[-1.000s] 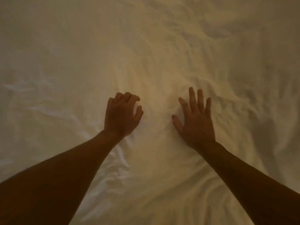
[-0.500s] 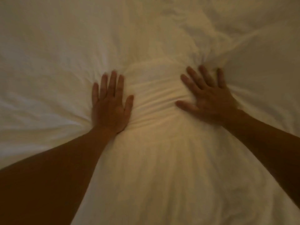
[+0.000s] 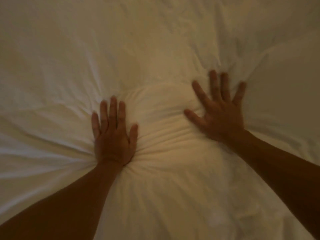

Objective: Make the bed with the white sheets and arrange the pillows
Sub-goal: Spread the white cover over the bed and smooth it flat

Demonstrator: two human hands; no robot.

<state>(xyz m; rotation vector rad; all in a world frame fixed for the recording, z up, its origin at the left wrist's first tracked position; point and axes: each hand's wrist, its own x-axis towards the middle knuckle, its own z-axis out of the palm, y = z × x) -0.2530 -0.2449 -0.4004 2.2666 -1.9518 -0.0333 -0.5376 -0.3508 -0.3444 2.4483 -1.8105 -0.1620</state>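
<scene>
A white sheet [image 3: 155, 49] fills the whole head view in dim, warm light. My left hand [image 3: 113, 135] presses flat on it at centre left, fingers straight and together, and folds fan out from under the palm. My right hand [image 3: 220, 111] lies on the sheet at centre right with its fingers spread wide; it is blurred. Between the two hands the sheet bulges into a ridged hump [image 3: 162, 122]. No pillow can be made out as a separate thing.
A soft raised mound [image 3: 284, 87] under the white fabric lies to the right of my right hand. Creases run across the sheet toward the left edge and the top. No bed edge or floor shows.
A second ago my left hand was curled and my right lay flat; both now press with straight fingers. The right hand has since slid further right and spread wider, bunching the sheet between them.
</scene>
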